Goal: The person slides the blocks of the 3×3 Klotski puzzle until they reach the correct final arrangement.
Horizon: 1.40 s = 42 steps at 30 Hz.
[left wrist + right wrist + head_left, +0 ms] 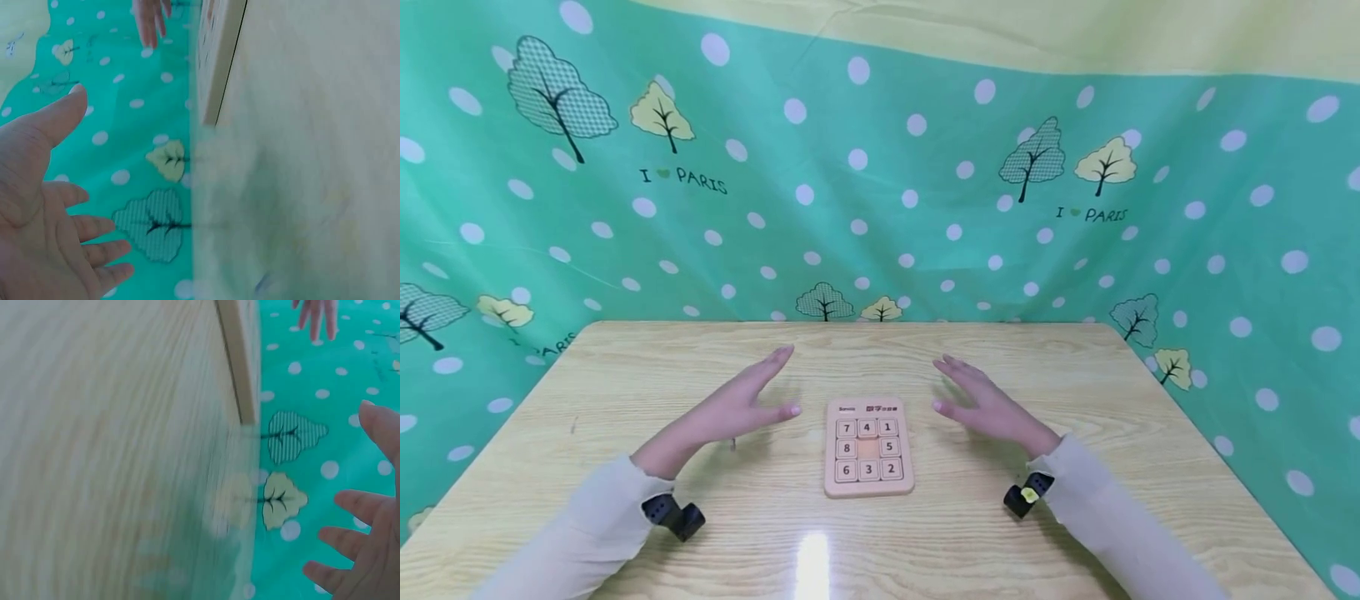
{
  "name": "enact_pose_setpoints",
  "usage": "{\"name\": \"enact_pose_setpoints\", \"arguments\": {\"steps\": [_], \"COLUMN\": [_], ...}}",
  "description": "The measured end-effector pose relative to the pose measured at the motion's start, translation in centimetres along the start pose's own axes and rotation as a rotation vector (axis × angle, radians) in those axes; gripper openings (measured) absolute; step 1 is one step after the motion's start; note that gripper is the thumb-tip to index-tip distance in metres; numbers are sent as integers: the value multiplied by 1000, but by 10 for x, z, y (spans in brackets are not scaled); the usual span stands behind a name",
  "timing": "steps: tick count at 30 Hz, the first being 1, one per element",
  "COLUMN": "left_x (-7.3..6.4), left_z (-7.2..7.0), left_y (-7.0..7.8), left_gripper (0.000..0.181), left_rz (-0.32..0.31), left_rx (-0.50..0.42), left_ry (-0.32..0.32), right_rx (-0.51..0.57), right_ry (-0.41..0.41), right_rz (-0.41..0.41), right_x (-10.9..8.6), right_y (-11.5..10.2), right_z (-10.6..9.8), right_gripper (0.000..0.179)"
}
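The left grip (741, 406) is empty, fingers straight and thumb spread away from them, palm turned inward; the right grip (988, 406) mirrors it, also bare and holding nothing. Between the two, near both thumb tips but touched by neither, a pink number puzzle board (869, 490) lies flat on the desk (760, 533). Its number tiles (868, 470) read 7, 4, 1 along the top, 8 and 5 either side of a vacant middle square (868, 449), then 6, 3, 2. The board looks like light, stiff plastic or wood, so it should lift easily and not bend; the left wrist view shows a thin side wall, a slim but workable edge. The best hold is probably at the left and right rims, thumb and fingers either side, since the tiles may be smooth and could slide under a fingertip. Nothing about it seems fragile. Further out come pale sleeves (610, 508), black wrist cameras (681, 518) and a green dotted cloth (880, 258) behind the desk.
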<state>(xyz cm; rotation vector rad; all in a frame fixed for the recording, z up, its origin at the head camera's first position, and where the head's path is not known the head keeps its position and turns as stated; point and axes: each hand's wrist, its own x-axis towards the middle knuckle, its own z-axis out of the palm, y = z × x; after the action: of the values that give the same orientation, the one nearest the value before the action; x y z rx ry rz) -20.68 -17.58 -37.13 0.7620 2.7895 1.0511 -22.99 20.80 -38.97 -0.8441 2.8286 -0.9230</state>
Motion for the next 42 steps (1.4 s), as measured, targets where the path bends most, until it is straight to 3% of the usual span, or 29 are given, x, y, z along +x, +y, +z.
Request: {"name": "enact_pose_setpoints", "arguments": {"steps": [4, 13, 20, 26, 31, 37, 42], "left_x": [-4, -9, -13, -15, -14, -12, -12], "left_z": [11, 26, 40, 50, 60, 71, 77], "left_y": [4, 16, 19, 22, 28, 34, 35], "left_gripper": [92, 95, 94, 95, 98, 94, 92], "left_rz": [-22, -155, -125, -119, -190, -311, -339], "left_rx": [-138, -355, -459, -547, -608, -693, -729], "left_ry": [-25, -91, -99, -102, -68, 9, 51], "right_rx": [131, 320, 480, 643, 711, 681, 689], "right_ry": [-27, -77, -109, -90, -67, -49, -33], "right_rz": [47, 159, 211, 258, 234, 241, 239], "right_x": [-3, -8, -13, -17, -17, -18, -19], "right_y": [-6, -19, -30, -34, -37, -43, -45], "right_z": [4, 13, 27, 38, 45, 51, 55], "right_gripper": [73, 65, 60, 58, 61, 61, 56]}}
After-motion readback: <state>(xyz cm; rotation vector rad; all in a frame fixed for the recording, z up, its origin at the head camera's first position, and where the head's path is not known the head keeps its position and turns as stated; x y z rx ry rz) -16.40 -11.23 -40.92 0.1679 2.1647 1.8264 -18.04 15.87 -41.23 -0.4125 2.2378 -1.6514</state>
